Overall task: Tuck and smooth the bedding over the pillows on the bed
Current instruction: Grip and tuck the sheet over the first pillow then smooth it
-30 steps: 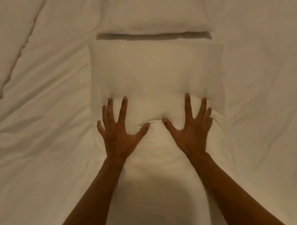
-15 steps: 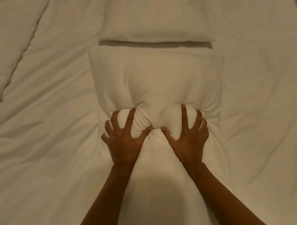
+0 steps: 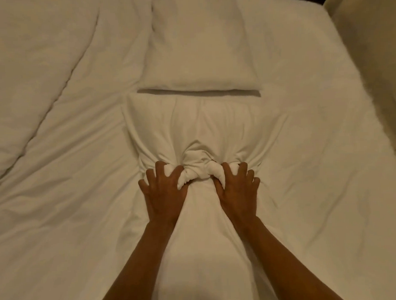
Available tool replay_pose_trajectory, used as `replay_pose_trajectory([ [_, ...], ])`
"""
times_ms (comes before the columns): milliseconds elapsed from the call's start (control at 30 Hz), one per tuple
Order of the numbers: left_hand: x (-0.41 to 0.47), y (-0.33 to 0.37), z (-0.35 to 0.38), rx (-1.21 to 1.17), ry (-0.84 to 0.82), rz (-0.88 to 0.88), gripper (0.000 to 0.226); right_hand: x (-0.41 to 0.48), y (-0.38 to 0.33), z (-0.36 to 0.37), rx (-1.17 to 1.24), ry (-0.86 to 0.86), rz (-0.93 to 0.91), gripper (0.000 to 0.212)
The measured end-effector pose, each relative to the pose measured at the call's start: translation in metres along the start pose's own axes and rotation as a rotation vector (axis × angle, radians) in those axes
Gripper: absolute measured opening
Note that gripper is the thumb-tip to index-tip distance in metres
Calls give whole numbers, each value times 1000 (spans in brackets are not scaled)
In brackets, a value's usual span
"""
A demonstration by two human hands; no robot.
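Tucking under way, smoothing not yet done.
The left hand (image 3: 164,196) and right hand (image 3: 237,192) are clenching bunched bedding (image 3: 198,174) at the near pillow (image 3: 198,127)'s front edge; creases are radiating, far pillow (image 3: 200,44) lying uncovered.

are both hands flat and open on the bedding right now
No, the left hand and right hand have fingers curled, bunching the bedding between them.

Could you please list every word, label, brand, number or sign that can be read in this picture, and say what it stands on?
There are none: no readable text shows anywhere.
The bedding is plain white with no tag or print in view.
The uncovered pillow bears no label.
The left hand and right hand, both gripping bunched fabric, carry nothing written.
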State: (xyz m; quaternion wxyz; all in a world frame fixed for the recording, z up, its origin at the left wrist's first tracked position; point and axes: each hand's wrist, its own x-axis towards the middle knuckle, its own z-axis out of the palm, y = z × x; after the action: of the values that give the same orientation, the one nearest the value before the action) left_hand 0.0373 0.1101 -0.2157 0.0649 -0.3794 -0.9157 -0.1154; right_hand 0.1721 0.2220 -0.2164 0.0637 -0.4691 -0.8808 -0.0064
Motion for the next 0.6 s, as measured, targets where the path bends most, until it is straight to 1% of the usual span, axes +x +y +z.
replay_pose_trajectory([
  [100, -6, 7, -35, -50, 33, -22, 19, -6, -1, -32, 46, -57, 3, 43],
  [167, -15, 9, -72, -78, -1, -53, 18, -14, -6, -64, 64, -83, -2, 42],
  [267, -38, 6, -144, -120, -63, -113, 18, -36, -18, -129, 112, -105, -33, 41],
  [367, -74, -12, -224, -121, -98, -155, 20, -71, -32, -199, 166, -155, -115, 42],
  [500, -120, -44, -322, -103, -38, -201, 19, -119, -69, -292, 205, -164, -202, 43],
  [600, -144, -78, -378, -46, 10, -236, 21, -150, -107, -345, 193, -159, -248, 47],
])
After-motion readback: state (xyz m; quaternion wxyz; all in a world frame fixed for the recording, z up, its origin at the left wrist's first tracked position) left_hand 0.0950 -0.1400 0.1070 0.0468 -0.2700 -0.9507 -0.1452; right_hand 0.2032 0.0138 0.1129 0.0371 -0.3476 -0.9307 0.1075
